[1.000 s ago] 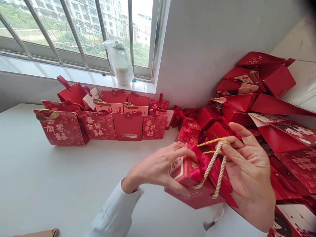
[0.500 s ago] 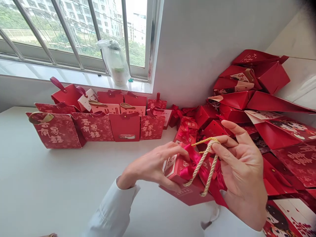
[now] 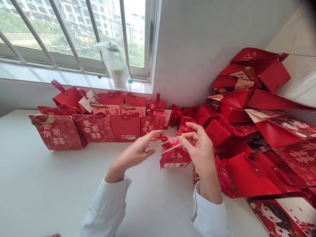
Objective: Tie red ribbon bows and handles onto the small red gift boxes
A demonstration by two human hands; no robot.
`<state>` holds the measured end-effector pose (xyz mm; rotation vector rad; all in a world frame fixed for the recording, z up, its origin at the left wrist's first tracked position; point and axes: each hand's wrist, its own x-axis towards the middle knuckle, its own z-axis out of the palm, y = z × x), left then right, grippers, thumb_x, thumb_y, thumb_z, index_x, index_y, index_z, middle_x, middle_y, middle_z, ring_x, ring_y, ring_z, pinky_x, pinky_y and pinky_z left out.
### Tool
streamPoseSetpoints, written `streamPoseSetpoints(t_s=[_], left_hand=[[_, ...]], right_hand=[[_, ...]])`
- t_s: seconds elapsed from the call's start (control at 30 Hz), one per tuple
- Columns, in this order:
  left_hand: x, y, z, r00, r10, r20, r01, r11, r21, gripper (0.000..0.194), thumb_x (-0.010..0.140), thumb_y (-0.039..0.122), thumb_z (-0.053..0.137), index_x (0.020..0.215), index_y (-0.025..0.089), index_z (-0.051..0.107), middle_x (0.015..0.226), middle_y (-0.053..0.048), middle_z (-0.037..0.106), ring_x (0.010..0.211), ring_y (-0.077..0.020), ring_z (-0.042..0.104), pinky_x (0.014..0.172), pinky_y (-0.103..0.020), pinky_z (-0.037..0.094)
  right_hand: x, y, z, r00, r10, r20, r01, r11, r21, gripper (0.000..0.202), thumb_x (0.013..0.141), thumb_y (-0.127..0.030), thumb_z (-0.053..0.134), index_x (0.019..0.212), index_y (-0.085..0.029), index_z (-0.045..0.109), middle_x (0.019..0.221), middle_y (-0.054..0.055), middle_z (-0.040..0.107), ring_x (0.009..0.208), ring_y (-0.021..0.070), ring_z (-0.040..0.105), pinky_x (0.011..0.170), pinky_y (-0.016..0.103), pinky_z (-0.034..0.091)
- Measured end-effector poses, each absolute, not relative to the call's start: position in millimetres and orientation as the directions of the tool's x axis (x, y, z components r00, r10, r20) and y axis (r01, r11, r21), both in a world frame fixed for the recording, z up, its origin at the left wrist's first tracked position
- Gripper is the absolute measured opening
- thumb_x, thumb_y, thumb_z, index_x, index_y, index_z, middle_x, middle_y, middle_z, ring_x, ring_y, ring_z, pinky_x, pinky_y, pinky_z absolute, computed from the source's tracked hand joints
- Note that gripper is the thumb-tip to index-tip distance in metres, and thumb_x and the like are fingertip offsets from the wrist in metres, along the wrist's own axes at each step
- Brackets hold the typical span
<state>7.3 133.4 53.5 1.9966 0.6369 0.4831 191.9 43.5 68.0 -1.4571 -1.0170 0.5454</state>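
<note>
A small red gift box (image 3: 176, 157) with a magenta ribbon bow and white printed characters is low at the table, right of centre. My right hand (image 3: 201, 153) pinches its twisted gold rope handles (image 3: 170, 149) between thumb and index finger, the other fingers loosely curled. My left hand (image 3: 138, 149) is left of the box, apart from it, fingers stretched out and nothing in them. Part of the box's right side is hidden behind my right hand. Another red box shows partly beside my right wrist.
Rows of red gift bags (image 3: 95, 128) stand on the white table (image 3: 61, 187) along the wall. Red boxes and bags (image 3: 249, 174) are heaped at the right. A plastic-wrapped cup (image 3: 118, 70) stands on the sill by the barred window.
My left hand has let go of the gift box and moved left. My right hand has carried the box by its handles to the left and turned it.
</note>
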Motion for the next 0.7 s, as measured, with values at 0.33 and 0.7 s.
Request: streamPoseSetpoints(t_s=[0.33,0.7], left_hand=[[16,126,51,0.728,0.671,0.143,0.278,-0.480,0.832,0.075,0.075,0.040,0.070,0.140,0.029,0.033,0.142,-0.009,0.043,0.127,-0.0296,0.042,0.101,-0.045,0.040],[24,112,54,0.549,0.829,0.107,0.566,-0.463,0.682,0.047,0.087,0.025,0.046,0.134,0.024,0.039,0.123,-0.010,0.051,0.115,-0.0262,0.050,0.091,-0.038,0.044]], right_hand=[[185,60,51,0.497,0.835,0.236,0.310,0.083,-0.947,0.044,0.076,-0.033,0.063,0.117,-0.021,0.051,0.082,0.001,0.065,0.074,0.0163,0.064,0.070,0.031,0.052],[208,38,67,0.342,0.937,0.069,0.596,-0.160,-0.787,0.023,0.081,-0.033,0.055,0.101,-0.024,0.063,0.078,0.002,0.068,0.072,0.0193,0.064,0.067,0.032,0.047]])
